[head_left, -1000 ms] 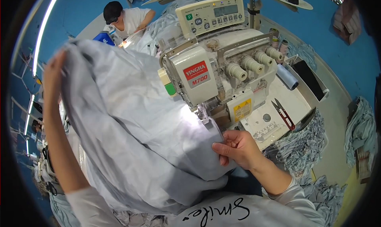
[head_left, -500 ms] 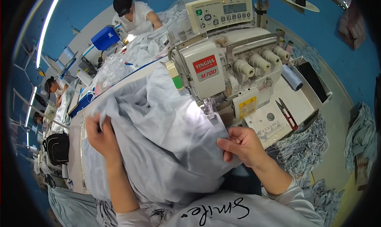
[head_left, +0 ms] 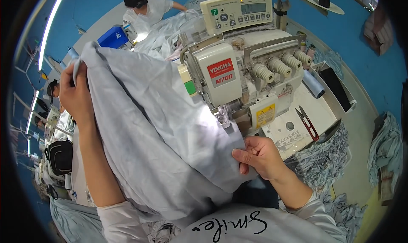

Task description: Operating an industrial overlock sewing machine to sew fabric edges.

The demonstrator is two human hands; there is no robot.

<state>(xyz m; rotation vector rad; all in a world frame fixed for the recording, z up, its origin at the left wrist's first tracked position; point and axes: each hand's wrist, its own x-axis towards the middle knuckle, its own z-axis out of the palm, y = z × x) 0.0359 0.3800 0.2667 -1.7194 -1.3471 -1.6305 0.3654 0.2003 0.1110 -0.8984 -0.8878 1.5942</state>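
A large piece of light grey-blue fabric (head_left: pixel 144 111) hangs between my two hands, its right part lying under the lit needle area of a white overlock sewing machine (head_left: pixel 221 79). My left hand (head_left: pixel 76 88) is raised at the far left, fingers closed on the fabric's upper corner. Close in front of the presser foot (head_left: pixel 223 116), my right hand (head_left: pixel 259 157) pinches the fabric's right edge between thumb and fingers. Folds of the cloth drop toward my lap and hide part of the table.
Red-handled thread snips (head_left: pixel 307 124) lie on the machine's side plate, near a blue thread cone (head_left: pixel 313 84) and a box (head_left: pixel 335 88). Crumpled fabric strips (head_left: pixel 318 158) hang at the right. Beyond the table, a co-worker (head_left: pixel 146 13) handles similar cloth by a blue machine (head_left: pixel 113 37).
My left hand has moved up and to the left, lifting the fabric's corner and spreading the bunched cloth out. My right hand stays by the presser foot. The co-worker's arm has stretched out.
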